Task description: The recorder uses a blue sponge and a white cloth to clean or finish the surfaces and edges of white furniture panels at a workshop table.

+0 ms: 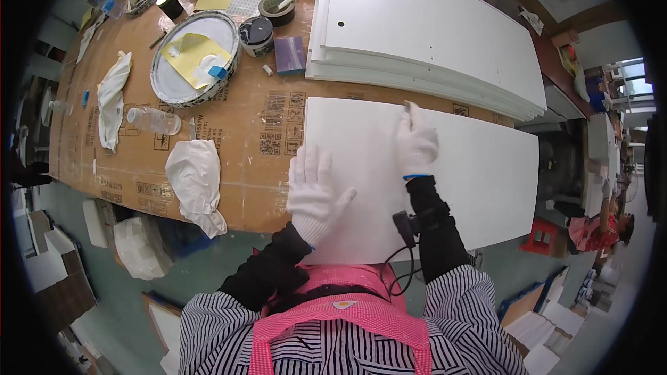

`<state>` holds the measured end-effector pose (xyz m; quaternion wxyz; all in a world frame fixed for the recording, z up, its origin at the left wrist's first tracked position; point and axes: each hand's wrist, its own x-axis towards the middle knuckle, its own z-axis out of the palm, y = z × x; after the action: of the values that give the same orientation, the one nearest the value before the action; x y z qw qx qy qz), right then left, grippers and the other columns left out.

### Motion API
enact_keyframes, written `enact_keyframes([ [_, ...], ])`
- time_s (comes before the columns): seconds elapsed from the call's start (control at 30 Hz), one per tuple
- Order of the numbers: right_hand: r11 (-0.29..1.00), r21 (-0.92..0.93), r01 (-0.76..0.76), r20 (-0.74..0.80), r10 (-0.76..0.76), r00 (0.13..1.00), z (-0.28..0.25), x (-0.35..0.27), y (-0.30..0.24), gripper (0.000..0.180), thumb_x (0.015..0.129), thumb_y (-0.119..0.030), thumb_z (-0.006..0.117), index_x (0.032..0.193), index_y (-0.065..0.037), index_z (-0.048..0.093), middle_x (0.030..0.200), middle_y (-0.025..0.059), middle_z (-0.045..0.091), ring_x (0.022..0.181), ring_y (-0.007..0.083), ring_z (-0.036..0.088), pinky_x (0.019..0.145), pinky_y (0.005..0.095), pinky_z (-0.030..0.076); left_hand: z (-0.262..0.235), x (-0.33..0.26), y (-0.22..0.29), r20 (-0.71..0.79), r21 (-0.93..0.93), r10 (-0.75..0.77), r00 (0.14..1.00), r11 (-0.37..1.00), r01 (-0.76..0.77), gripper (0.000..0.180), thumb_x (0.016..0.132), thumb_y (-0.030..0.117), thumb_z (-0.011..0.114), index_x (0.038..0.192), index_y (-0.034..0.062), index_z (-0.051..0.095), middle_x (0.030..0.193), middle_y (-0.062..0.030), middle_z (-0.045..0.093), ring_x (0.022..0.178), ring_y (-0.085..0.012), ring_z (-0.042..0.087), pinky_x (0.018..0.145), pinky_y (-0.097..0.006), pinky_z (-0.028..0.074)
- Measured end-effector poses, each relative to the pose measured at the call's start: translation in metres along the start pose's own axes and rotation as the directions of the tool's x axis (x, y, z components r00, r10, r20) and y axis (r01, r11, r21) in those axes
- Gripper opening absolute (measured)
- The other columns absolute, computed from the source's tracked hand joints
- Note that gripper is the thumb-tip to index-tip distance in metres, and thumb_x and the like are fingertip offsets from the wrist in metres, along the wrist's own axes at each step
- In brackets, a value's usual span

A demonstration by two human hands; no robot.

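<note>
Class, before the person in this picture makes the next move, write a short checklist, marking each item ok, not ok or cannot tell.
1. Both hands gloved: ok; left hand and right hand are in white.
2. Left hand on the white panel: ok; it lies palm-down along the left edge.
3. Right hand free of tools: cannot tell; its fingers are curled near the far edge.
4. Panel apart from the panel stack: ok; brown cardboard shows between them.
5. Black cable off the panel: cannot tell; it dangles across the near edge in this view.
6. Bottle upright: not ok; it lies on its side.
</note>
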<state>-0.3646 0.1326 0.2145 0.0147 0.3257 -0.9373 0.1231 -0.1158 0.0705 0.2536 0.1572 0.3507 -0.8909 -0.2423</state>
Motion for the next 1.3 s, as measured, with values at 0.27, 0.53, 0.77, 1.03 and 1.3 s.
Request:
enact_keyframes([
  [0.27,0.952,0.143,0.269,-0.001,-0.272,0.962,0.030,0.011,-0.094,0.035,0.091,-0.015,0.061,0.125,-0.004,0.059,0.103,0.0150,0.062,0.086,0.0361,0.069,0.069,0.0460,0.056,0.028,-0.009,-0.004,0.021,0.049,0.021,1.000,0.999,-0.022,0.093,0.083,0.038,0.078,0.152,-0.0092,0.038,0.163,-0.0345,0.029,0.151,-0.0536,0.029,0.120,-0.059,0.032],
  [0.53,0.881,0.343,0.327,-0.031,-0.337,0.941,0.025,0.012,-0.121,0.017,0.092,-0.014,0.061,0.108,-0.008,0.063,0.094,0.0132,0.064,0.086,0.0350,0.069,0.071,0.0464,0.056,0.025,-0.012,-0.012,0.030,0.060,-0.014,0.999,0.998,0.012,0.094,0.078,0.036,0.080,0.149,-0.0102,0.040,0.158,-0.0350,0.035,0.147,-0.0573,0.032,0.118,-0.062,0.034],
  [0.77,0.908,0.280,0.313,0.076,-0.346,0.935,0.035,0.002,-0.158,0.031,0.094,-0.017,0.060,0.123,-0.007,0.066,0.097,0.0128,0.066,0.090,0.0351,0.069,0.073,0.0458,0.056,0.035,-0.010,-0.019,0.017,0.125,0.047,0.999,0.991,-0.049,0.085,0.086,0.032,0.071,0.149,-0.0145,0.037,0.159,-0.0363,0.033,0.148,-0.0574,0.031,0.119,-0.062,0.032],
  [1.03,0.932,0.270,0.243,-0.088,-0.228,0.970,0.032,0.013,-0.109,0.034,0.094,-0.015,0.060,0.126,-0.008,0.066,0.100,0.0132,0.066,0.089,0.0341,0.070,0.073,0.0452,0.056,0.019,-0.008,-0.008,0.042,0.023,-0.017,0.999,1.000,0.016,0.077,0.090,0.020,0.066,0.153,-0.0099,0.035,0.164,-0.0319,0.028,0.152,-0.0518,0.028,0.121,-0.057,0.032],
  [1.3,0.889,0.311,0.337,0.112,-0.386,0.916,0.034,-0.002,-0.154,0.038,0.093,-0.014,0.061,0.130,-0.009,0.066,0.103,0.0140,0.066,0.089,0.0340,0.069,0.073,0.0455,0.057,0.037,-0.016,-0.023,0.076,0.252,0.016,0.997,0.967,-0.035,0.082,0.090,0.031,0.070,0.154,-0.0082,0.036,0.165,-0.0304,0.029,0.152,-0.0495,0.030,0.120,-0.055,0.034],
])
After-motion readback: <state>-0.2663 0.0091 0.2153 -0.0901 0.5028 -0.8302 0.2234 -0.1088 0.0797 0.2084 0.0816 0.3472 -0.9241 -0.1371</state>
